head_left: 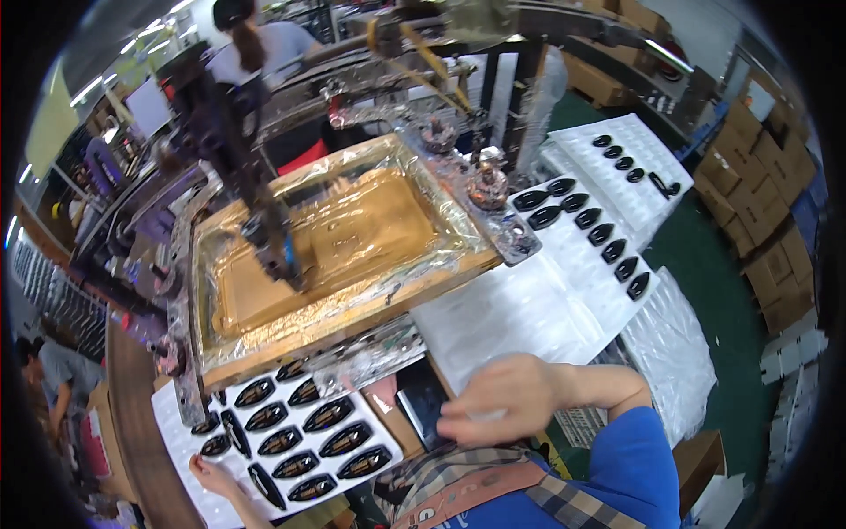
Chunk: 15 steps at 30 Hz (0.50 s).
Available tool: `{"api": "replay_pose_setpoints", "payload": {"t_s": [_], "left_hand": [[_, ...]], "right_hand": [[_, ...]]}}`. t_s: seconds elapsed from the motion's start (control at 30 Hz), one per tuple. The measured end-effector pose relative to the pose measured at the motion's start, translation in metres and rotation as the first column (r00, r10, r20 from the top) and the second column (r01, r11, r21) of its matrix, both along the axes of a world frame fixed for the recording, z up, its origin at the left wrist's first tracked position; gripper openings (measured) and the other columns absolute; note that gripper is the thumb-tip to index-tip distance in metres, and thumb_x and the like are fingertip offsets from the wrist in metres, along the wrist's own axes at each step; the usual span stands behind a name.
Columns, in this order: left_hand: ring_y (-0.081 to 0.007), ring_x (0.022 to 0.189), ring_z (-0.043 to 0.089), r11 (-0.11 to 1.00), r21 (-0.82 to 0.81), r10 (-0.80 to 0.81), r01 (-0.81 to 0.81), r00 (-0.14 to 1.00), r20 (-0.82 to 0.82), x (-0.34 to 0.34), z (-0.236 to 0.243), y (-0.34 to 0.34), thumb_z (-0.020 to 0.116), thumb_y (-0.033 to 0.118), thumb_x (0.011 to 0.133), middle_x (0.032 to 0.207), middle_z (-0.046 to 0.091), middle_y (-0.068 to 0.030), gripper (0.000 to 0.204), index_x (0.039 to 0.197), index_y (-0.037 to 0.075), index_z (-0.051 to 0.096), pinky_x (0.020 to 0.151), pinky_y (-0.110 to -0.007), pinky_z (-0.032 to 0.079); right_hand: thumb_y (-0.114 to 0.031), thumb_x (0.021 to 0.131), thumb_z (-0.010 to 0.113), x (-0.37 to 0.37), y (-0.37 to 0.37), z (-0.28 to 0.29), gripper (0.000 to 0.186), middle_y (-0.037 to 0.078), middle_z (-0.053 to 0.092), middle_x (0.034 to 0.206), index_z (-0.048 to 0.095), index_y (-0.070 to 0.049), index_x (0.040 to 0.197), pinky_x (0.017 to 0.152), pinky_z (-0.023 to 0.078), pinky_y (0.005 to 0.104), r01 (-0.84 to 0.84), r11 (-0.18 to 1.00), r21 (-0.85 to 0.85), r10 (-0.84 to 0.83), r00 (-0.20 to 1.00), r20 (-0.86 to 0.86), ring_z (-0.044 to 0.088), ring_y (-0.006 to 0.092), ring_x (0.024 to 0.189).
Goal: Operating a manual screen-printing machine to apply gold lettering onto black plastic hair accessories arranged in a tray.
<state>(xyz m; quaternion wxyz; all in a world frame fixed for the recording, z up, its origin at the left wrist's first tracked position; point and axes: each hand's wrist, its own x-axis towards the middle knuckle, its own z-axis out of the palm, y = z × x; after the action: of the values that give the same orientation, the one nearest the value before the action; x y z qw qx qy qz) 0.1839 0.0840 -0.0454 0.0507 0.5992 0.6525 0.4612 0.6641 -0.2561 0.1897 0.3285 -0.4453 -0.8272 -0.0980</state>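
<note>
My left hand (pixel 210 474) is at the lower left, over a white sheet (pixel 183 432) of glossy black, pointed oval pieces with gold markings (pixel 344 438), its fingers curled beside the leftmost pieces. My right hand (pixel 489 406), slightly blurred, is closed above a dark flat object (pixel 414 410) at lower centre; what either hand holds, if anything, is unclear. Above them a printing frame (pixel 485 264) holds gold ink (pixel 370 225), with a dark machine arm (pixel 260 225) over it.
More black pieces (pixel 601 233) lie on white sheets (pixel 467 326) at right, beside clear wrap (pixel 670 344). Cardboard boxes (pixel 749 176) are stacked at far right along a green floor (pixel 714 264). Co-workers are at top (pixel 295 35) and far left (pixel 62 370).
</note>
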Motion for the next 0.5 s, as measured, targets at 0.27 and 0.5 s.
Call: {"api": "replay_pose_setpoints", "payload": {"t_s": [0.27, 0.5], "left_hand": [[-0.0253, 0.089, 0.054, 1.000, -0.012, 0.008, -0.008, 1.000, 0.007, -0.035, 0.001, 0.000, 0.042, 0.015, 0.088, 0.098, 0.058, -0.0135, 0.024, 0.104, 0.000, 0.051, 0.079, -0.031, 0.041], [-0.0254, 0.095, 0.053, 0.993, 0.057, -0.113, 0.107, 0.986, 0.124, -0.024, 0.000, 0.021, 0.040, 0.013, 0.088, 0.104, 0.054, -0.0172, 0.026, 0.110, -0.001, 0.047, 0.083, -0.032, 0.041]], "right_hand": [[-0.026, 0.074, 0.062, 0.117, -0.075, -0.089, 0.056, 0.023, 0.044, 0.117, 0.041, -0.004, 0.120, 0.091, 0.034, 0.0425, 0.873, 0.379, -0.306, -0.910, 0.412, 0.049, 0.040, 0.0361, 0.113], [-0.049, 0.064, 0.063, 0.205, -0.239, -0.134, 0.068, 0.023, 0.048, 0.112, 0.050, 0.003, 0.106, 0.086, 0.038, 0.0418, 0.888, -0.354, -0.294, -0.898, -0.236, 0.372, 0.047, 0.0379, 0.098]]}}
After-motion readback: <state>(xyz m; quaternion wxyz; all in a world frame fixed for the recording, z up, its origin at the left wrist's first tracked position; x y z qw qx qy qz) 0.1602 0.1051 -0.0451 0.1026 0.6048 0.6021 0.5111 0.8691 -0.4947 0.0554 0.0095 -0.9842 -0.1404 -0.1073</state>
